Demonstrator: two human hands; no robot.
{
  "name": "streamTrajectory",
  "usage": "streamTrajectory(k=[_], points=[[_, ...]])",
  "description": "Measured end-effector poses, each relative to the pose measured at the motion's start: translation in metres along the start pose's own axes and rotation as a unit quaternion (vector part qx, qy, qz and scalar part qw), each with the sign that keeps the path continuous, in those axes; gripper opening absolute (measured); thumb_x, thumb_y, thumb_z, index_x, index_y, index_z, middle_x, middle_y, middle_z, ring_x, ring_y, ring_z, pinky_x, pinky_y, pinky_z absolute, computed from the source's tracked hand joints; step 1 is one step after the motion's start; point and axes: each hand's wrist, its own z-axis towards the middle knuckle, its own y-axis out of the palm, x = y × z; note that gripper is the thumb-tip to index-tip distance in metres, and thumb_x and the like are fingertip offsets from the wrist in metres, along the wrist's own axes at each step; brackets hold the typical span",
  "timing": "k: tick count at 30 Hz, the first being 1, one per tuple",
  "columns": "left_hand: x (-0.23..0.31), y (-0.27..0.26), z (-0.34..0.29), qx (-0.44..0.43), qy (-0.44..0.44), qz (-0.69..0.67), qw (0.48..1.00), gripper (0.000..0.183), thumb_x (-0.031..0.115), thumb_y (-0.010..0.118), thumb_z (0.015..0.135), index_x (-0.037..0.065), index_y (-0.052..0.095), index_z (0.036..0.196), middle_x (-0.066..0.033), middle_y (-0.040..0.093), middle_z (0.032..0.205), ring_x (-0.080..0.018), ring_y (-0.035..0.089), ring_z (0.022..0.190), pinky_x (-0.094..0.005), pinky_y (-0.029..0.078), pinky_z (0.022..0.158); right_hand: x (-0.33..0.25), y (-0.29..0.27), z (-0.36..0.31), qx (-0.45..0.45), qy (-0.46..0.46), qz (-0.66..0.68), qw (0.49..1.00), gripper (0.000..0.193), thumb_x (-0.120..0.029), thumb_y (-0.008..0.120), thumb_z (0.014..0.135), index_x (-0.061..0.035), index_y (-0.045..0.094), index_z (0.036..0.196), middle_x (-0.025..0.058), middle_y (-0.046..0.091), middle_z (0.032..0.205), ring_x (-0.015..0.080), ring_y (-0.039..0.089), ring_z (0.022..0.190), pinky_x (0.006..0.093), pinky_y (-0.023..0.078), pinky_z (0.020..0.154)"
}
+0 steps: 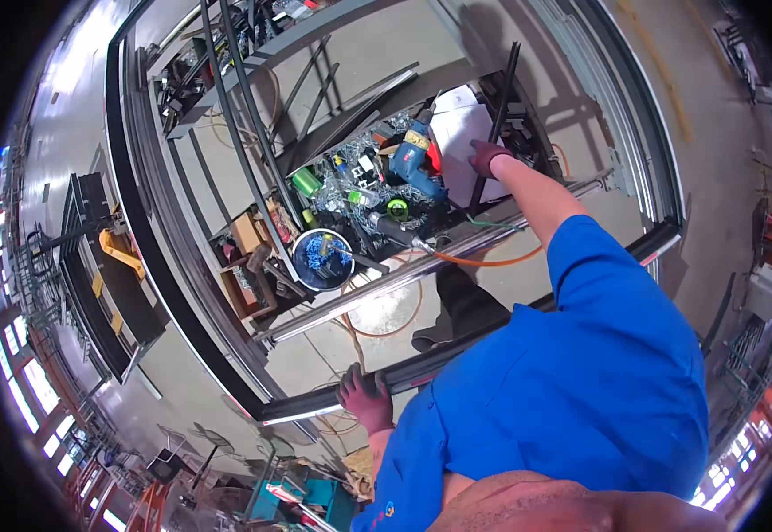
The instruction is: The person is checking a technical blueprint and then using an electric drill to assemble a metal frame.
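Note:
My right hand [489, 160], in a dark red glove, reaches over the workbench tray. At least one finger is stretched out over a white sheet [459, 133], beside a thin dark bar [507, 84]; whether it touches the sheet I cannot tell. My left hand [366, 401], gloved alike, rests on the near black rail [421, 362] of a large rectangular frame, its fingers apart. Left of the sheet lies a blue cordless drill [410, 165] among heaped loose hardware [364, 168]. A black-handled air tool [395, 232] with an orange hose [488, 261] lies nearer me.
A white bucket [295, 259] holds blue pieces. Near it are a green cylinder [306, 183], a roll of green tape [397, 209] and a cardboard box [246, 232]. Long dark bars [248, 97] cross the frame's left part. An orange clamp-like tool [121, 254] lies outside at left.

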Motion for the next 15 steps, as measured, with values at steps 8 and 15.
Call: streamTrajectory(k=[8, 15], points=[[0.001, 0.002, 0.014, -0.061, -0.041, 0.014, 0.997, 0.063, 0.045, 0.079, 0.093, 0.013, 0.064, 0.145, -0.0117, 0.066, 0.145, -0.0383, 0.055, 0.14, -0.059, 0.034, 0.121, 0.001, -0.052, 0.081, 0.09, 0.057, -0.01, 0.994, 0.072, -0.048, 0.07, 0.099, -0.015, 0.053, 0.16, 0.0181, 0.059, 0.161, 0.0388, 0.059, 0.145, 0.0481, 0.047, 0.122], [0.0, 0.0, 0.029, -0.075, -0.057, 0.008, 0.995, 0.065, 0.046, 0.08, 0.091, 0.013, 0.065, 0.145, -0.0127, 0.067, 0.142, -0.0384, 0.056, 0.139, -0.0593, 0.035, 0.121, 0.083, -0.038, 0.241, 0.028, -0.004, 0.044, 0.999, 0.091, -0.034, 0.095, 0.076, -0.0023, 0.058, 0.152, 0.0236, 0.07, 0.141, 0.0326, 0.071, 0.126, 0.0431, 0.058, 0.111]])
